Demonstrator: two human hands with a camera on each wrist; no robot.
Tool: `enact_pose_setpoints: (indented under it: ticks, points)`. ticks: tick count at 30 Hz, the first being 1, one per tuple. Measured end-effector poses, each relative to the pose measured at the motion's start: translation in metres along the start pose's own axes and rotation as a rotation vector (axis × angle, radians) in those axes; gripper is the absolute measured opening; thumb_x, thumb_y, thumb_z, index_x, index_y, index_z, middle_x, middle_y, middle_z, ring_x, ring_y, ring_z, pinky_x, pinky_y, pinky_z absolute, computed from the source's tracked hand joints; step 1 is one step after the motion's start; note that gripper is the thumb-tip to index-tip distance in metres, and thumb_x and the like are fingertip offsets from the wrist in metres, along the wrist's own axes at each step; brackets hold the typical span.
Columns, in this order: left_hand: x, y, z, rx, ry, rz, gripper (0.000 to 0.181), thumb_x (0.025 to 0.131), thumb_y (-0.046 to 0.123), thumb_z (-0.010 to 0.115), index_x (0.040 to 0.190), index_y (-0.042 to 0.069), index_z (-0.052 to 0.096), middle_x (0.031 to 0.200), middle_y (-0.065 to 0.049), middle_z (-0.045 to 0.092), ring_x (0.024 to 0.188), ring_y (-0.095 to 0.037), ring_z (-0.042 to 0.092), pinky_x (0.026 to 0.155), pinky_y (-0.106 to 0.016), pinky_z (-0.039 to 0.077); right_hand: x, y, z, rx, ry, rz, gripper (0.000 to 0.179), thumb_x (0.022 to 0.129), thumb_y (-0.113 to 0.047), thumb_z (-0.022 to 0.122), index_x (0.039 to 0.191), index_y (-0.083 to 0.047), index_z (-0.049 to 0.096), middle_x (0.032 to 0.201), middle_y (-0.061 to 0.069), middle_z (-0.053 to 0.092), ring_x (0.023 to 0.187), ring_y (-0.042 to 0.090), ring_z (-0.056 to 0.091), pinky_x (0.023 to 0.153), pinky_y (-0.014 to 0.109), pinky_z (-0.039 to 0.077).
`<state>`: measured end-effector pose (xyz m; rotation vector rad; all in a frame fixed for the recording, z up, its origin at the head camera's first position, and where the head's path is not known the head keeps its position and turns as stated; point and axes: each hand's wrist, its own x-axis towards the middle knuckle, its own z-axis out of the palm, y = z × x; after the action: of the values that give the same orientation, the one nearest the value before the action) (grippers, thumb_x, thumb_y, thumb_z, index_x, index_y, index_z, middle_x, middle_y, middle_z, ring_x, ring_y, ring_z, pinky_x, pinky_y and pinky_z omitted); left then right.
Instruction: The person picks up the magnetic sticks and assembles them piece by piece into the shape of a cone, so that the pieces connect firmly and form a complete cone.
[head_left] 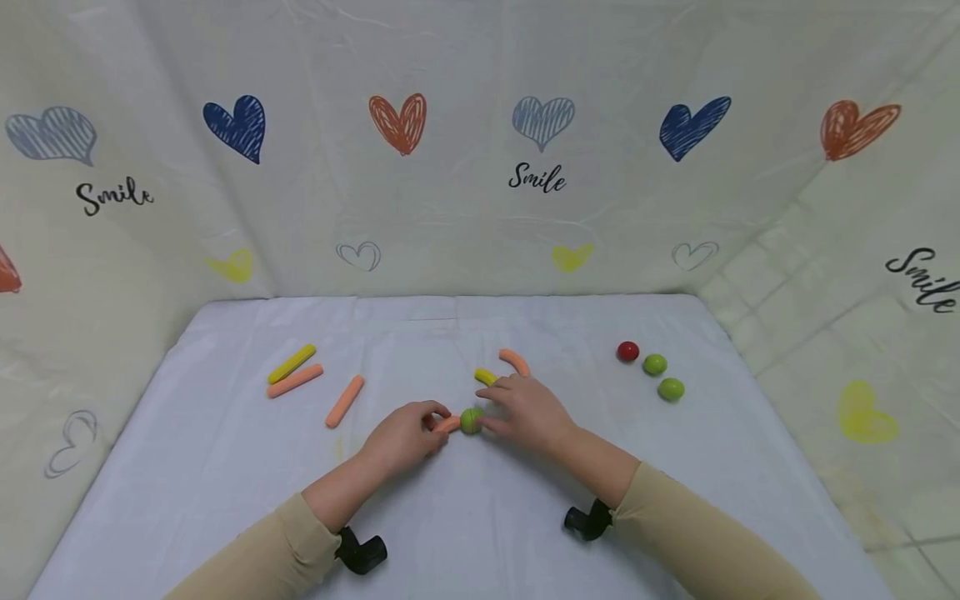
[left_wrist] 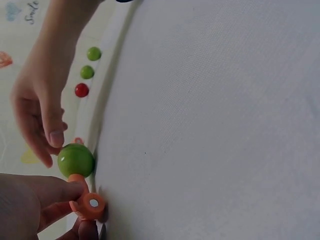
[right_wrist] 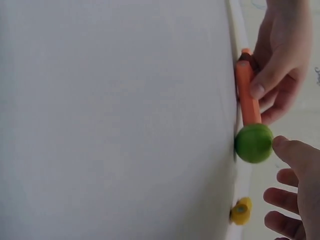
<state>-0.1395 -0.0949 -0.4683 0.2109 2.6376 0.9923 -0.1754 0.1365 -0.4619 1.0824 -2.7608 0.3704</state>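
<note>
Pinching an orange rod point(right_wrist: 247, 97) against the green ball point(head_left: 471, 421), the left hand point(head_left: 405, 435) could lose contact if the spread right hand point(head_left: 531, 412) overpushes.

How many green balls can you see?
3. One green ball is at the end of the orange stick in the left hand; a second and a third lie on the right, near the red ball.

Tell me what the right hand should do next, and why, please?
Maybe the right hand should pick up the yellow stick and bring it to the green ball. The left hand pinches an orange stick whose end meets the ball, the ball's opposite side has no stick, and the yellow one lies close beyond the right hand.
</note>
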Motion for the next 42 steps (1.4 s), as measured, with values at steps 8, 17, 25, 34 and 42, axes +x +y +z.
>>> enact_pose_setpoints:
  ticks: [8, 17, 25, 34, 42]
  points:
    - [-0.001, 0.002, -0.002, -0.009, -0.005, -0.027, 0.029, 0.092, 0.028, 0.071, 0.119, 0.020, 0.067, 0.083, 0.007, 0.061, 0.068, -0.012, 0.056, 0.068, -0.033, 0.045, -0.002, 0.013, -0.013, 0.079, -0.039, 0.223, 0.041, 0.083, -0.034, 0.081, 0.119, -0.017, 0.074, 0.110, -0.001, 0.072, 0.104, 0.020, 0.063, 0.087, 0.038, 0.053]
    - [-0.001, 0.000, -0.002, -0.016, -0.005, -0.027, 0.028, 0.092, 0.028, 0.071, 0.118, 0.019, 0.067, 0.081, 0.006, 0.060, 0.068, -0.013, 0.055, 0.066, -0.032, 0.044, -0.003, 0.022, -0.019, 0.126, -0.057, 0.344, 0.044, 0.087, -0.035, 0.078, 0.126, -0.017, 0.070, 0.119, 0.000, 0.069, 0.112, 0.022, 0.061, 0.094, 0.041, 0.050]
    - [-0.001, 0.000, -0.002, -0.035, -0.010, -0.018, 0.027, 0.092, 0.028, 0.071, 0.117, 0.019, 0.067, 0.079, 0.005, 0.061, 0.067, -0.013, 0.055, 0.066, -0.032, 0.044, 0.008, 0.022, -0.017, 0.136, -0.119, 0.416, 0.045, 0.088, -0.037, 0.075, 0.129, -0.018, 0.068, 0.126, 0.001, 0.066, 0.119, 0.025, 0.059, 0.099, 0.043, 0.047]
    - [-0.001, 0.000, -0.002, -0.038, -0.012, -0.005, 0.026, 0.092, 0.027, 0.072, 0.116, 0.019, 0.067, 0.079, 0.005, 0.061, 0.067, -0.013, 0.055, 0.065, -0.032, 0.043, 0.025, 0.019, -0.013, 0.120, -0.185, 0.418, 0.043, 0.089, -0.033, 0.075, 0.129, -0.019, 0.068, 0.131, 0.001, 0.065, 0.120, 0.023, 0.060, 0.096, 0.042, 0.048]
    - [-0.001, 0.001, 0.000, -0.032, -0.005, -0.011, 0.028, 0.091, 0.027, 0.072, 0.117, 0.019, 0.068, 0.082, 0.006, 0.060, 0.069, -0.013, 0.054, 0.065, -0.032, 0.044, 0.036, 0.018, -0.005, 0.118, -0.232, 0.443, 0.041, 0.090, -0.034, 0.073, 0.129, -0.022, 0.068, 0.130, 0.001, 0.065, 0.119, 0.023, 0.060, 0.093, 0.041, 0.050]
